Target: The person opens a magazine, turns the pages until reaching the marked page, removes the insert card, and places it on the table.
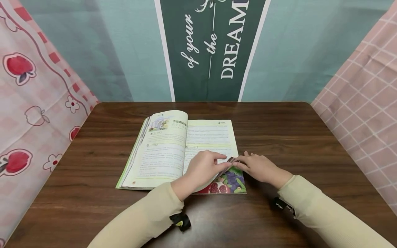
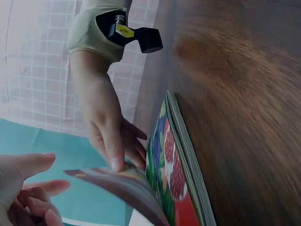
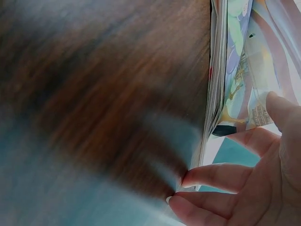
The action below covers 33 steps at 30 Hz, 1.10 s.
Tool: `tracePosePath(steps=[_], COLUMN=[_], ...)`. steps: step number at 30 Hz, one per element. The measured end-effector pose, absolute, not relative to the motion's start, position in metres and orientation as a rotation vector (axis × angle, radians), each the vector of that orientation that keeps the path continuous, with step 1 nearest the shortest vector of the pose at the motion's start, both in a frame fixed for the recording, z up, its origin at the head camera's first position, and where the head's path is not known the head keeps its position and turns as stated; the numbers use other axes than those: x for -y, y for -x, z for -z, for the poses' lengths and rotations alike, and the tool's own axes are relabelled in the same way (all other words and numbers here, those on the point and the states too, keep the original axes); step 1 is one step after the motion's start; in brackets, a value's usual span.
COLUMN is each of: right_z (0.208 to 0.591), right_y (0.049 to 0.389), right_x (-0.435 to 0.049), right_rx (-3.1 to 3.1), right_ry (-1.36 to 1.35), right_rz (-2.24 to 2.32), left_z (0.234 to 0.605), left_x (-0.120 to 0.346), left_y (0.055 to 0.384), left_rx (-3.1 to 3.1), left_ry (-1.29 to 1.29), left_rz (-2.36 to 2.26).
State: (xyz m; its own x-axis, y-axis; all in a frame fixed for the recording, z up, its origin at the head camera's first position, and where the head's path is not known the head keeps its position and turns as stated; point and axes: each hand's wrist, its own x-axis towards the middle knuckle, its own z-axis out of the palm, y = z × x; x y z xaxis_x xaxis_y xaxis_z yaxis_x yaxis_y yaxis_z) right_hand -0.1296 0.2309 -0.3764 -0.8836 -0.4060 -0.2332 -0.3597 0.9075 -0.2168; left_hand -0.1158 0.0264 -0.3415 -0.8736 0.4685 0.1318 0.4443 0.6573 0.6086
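Note:
An open book [image 1: 164, 151] lies on the wooden table, with printed text on both sides. At its lower right, a page [image 2: 120, 186] is lifted and curls up, uncovering a colourful fruit picture [image 1: 218, 187]. My right hand [image 1: 258, 167] pinches this page near its edge between thumb [image 3: 277, 106] and index finger; the other fingers reach to the book's edge. Over the right-hand page is my left hand [image 1: 203, 168], thumb and index finger stretched towards the lifted page. A gap separates those fingers from the page in the left wrist view.
The dark wooden table [image 1: 279, 134] extends around the book. A teal curtain [image 1: 130, 51] with a lettered green panel [image 1: 211, 51] hangs behind. Patterned cloths stand at the left [image 1: 37, 113] and right [image 1: 363, 100]. Each wrist wears a black strapped device [image 1: 181, 221].

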Motion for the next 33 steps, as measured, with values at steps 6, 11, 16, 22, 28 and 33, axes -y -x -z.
tracePosePath(steps=[6, 11, 16, 22, 28, 33], right_z=[0.38, 0.381, 0.382, 0.38, 0.378, 0.377], right_y=[0.128, 0.128, 0.126, 0.123, 0.121, 0.12], right_x=[-0.232, -0.234, -0.236, -0.241, -0.243, -0.244], right_rx=[-2.82, -2.82, -2.841, -2.804, -2.769, -2.721], right_ry=[0.599, 0.609, 0.619, 0.543, 0.572, 0.626], right_rz=[0.239, 0.251, 0.264, 0.278, 0.279, 0.27], left_z=[0.344, 0.346, 0.348, 0.348, 0.342, 0.336], left_x=[-0.041, -0.046, -0.046, -0.033, -0.008, 0.016], left_y=[0.116, 0.118, 0.121, 0.126, 0.13, 0.13], left_rx=[-2.853, -2.841, -2.874, -2.93, -2.977, -3.016], left_ry=[-0.79, -0.747, -0.695, -0.706, -0.672, -0.603], left_rz=[-0.956, -0.923, -0.873, -0.865, -0.945, -0.988])
